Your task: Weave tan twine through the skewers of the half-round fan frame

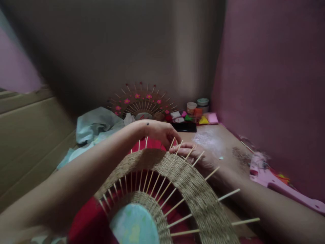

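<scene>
A half-round woven fan frame (188,173), of twisted cord on pale wooden sticks, stands tilted in front of me. A round pale blue-green piece (135,223) lies at its centre. Red cloth (88,220) shows behind and beside the weave. My left hand (162,132) reaches over the top edge, its fingers bent down and closed at the stick tips. Coming from the right, my right hand (189,150) meets it there, fingertips pressed together at a stick by the woven rim. Anything small between the fingers is hidden.
A finished-looking fan with pink flowers (137,96) leans at the back wall. Near it are a black phone (186,127), a cup (191,108) and coloured packets (203,120). Clear plastic (208,139) and a pink glue gun (276,183) lie right; grey-green cloth (95,123) is left.
</scene>
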{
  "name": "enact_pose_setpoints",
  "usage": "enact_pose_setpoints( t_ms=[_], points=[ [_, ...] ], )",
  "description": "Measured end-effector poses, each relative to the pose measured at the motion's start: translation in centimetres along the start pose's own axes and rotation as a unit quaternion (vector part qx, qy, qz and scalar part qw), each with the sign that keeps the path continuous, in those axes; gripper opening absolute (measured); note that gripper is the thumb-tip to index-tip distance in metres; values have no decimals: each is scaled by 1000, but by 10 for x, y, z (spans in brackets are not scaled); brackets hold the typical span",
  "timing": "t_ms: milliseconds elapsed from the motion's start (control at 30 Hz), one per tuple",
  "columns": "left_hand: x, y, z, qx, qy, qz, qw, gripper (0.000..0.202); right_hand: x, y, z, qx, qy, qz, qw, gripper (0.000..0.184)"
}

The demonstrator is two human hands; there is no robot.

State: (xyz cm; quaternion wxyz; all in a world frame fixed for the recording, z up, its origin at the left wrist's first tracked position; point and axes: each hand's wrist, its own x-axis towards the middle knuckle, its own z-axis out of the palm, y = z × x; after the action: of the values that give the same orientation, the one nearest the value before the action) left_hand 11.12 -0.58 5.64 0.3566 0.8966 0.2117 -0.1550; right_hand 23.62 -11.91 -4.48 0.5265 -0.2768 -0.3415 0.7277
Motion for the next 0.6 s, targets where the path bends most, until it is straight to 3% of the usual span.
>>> enact_pose_setpoints(
  t_ms=[133,300,467,600],
  points=[
    [7,-6,-1,16,-37,-13,999,10,-3,-1,2,2,-4,-3,1000,17],
    [14,-8,-2,-7,-66,2,998,27,-5,-1,5,19,4,1,1000,15],
    [20,-5,-2,-5,-125,-16,992,21,-5,0,4,30,4,-2,1000,14],
    [21,-4,-8,0,-50,8,999,13,-6,-1,4,17,7,3,1000,17]
  ],
)
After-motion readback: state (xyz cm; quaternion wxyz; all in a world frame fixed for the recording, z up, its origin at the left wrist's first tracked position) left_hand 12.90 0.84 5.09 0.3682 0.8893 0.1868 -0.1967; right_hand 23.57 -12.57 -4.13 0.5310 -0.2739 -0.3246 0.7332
